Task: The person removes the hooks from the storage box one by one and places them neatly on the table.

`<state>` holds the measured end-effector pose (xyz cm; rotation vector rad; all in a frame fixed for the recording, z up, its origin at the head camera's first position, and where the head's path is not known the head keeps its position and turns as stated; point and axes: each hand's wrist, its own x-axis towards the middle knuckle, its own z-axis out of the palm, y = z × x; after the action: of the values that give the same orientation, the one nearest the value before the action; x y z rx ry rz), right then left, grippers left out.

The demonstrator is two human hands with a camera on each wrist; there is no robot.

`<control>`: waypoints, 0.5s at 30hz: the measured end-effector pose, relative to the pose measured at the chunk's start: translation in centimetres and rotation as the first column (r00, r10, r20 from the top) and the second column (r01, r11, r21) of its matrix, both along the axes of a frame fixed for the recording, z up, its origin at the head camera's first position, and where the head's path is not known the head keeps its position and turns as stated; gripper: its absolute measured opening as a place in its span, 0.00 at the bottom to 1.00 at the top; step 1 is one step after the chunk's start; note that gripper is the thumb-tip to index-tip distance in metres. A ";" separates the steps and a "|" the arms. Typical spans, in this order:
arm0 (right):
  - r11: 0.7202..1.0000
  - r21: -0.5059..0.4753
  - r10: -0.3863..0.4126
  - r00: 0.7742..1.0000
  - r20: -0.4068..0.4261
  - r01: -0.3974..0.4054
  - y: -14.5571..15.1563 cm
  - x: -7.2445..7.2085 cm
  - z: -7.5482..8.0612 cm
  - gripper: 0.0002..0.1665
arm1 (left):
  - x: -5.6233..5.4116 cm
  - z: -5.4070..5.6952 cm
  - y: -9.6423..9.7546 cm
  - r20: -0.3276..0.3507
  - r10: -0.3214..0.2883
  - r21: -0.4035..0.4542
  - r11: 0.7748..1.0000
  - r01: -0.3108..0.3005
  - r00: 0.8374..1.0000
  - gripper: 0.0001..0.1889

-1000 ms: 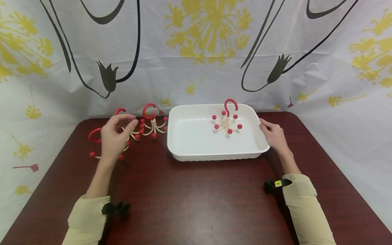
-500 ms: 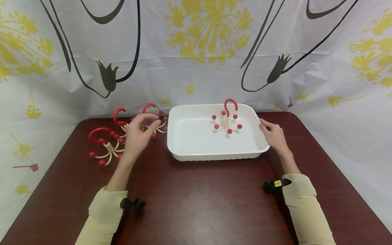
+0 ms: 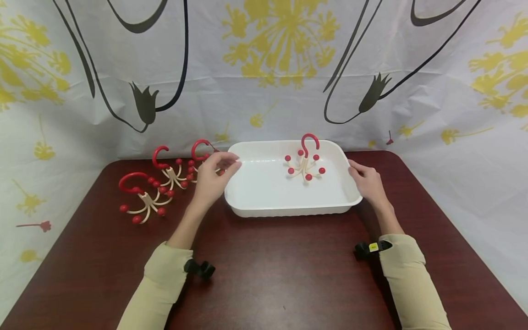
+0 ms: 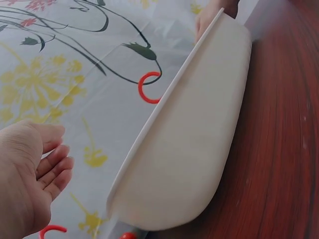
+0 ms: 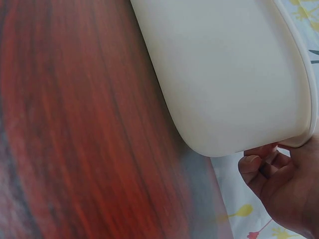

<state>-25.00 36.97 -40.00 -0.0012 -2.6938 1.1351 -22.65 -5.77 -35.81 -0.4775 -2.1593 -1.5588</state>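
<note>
A white rectangular tray (image 3: 264,211) stands at the back of the table. My right hand (image 3: 366,183) pinches its right rim, and in the right wrist view the curled fingers (image 5: 256,169) lie under that edge. My left hand (image 3: 214,178) is by the tray's left rim; its fingers are loosely bent, the thumb apart, with nothing between them. Inside the tray stands a hanger (image 3: 305,165) with a red hook and cream arms tipped by red balls. Left of the tray are three like it: a front hanger (image 3: 147,201), a middle hanger (image 3: 171,176) and a back hanger (image 3: 200,149), partly behind my left hand.
The dark red-brown table (image 3: 264,270) extends in front of the tray and to both sides. A white curtain (image 3: 264,101) printed with yellow and dark flowers hangs behind the table's far edge.
My left hand has moved right, from over the left hangers to the tray's left rim, uncovering the front and middle hangers. The right hand and the tray stay in place.
</note>
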 end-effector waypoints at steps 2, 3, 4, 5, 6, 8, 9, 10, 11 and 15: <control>1.000 -0.003 -0.003 1.000 0.003 0.003 0.0 0.0 0.0 0.29 | -0.3 -0.1 0.6 -0.011 -0.012 0.002 1.000 0.012 1.000 0.09; 1.000 -0.003 -0.005 1.000 0.003 0.005 0.0 0.0 0.0 0.29 | -0.4 -0.1 0.9 -0.015 -0.016 0.001 1.000 0.016 1.000 0.09; 1.000 -0.004 -0.005 1.000 0.001 0.006 0.0 0.0 0.0 0.29 | -0.5 -0.1 1.2 -0.021 -0.028 0.004 1.000 0.028 0.999 0.09; 1.000 -0.004 -0.006 1.000 0.000 0.006 0.0 0.1 0.0 0.29 | -0.6 -0.2 1.5 -0.028 -0.038 0.008 0.999 0.038 0.999 0.09; 1.000 -0.004 -0.007 1.000 -0.002 0.007 0.0 0.1 0.0 0.29 | -0.7 -0.3 1.8 -0.028 -0.046 0.009 0.999 0.046 0.999 0.09; 1.000 -0.004 -0.010 1.000 -0.006 0.010 0.0 0.1 0.1 0.29 | -0.9 -0.4 2.3 -0.026 -0.061 0.007 0.998 0.061 0.998 0.09; 1.000 -0.004 -0.009 1.000 -0.007 0.009 0.0 0.1 0.1 0.29 | -1.0 -0.5 2.6 -0.023 -0.066 0.007 0.998 0.066 0.998 0.10; 1.000 -0.005 -0.007 1.000 -0.007 0.007 0.0 0.1 0.0 0.29 | -1.1 -0.6 2.9 -0.022 -0.073 0.011 0.997 0.073 0.997 0.10; 1.000 -0.006 -0.007 1.000 -0.008 0.007 0.1 0.1 0.0 0.29 | -1.2 -0.7 3.2 -0.021 -0.077 0.012 0.997 0.078 0.997 0.10; 1.000 -0.004 -0.004 1.000 -0.010 0.004 0.1 0.1 -0.1 0.29 | -1.6 -1.2 4.4 -0.004 -0.104 0.028 0.994 0.104 0.995 0.11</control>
<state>-24.94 37.02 -40.11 -0.0014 -2.6819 1.1362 -24.25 -1.41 -36.97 -0.5916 -2.1383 -1.6399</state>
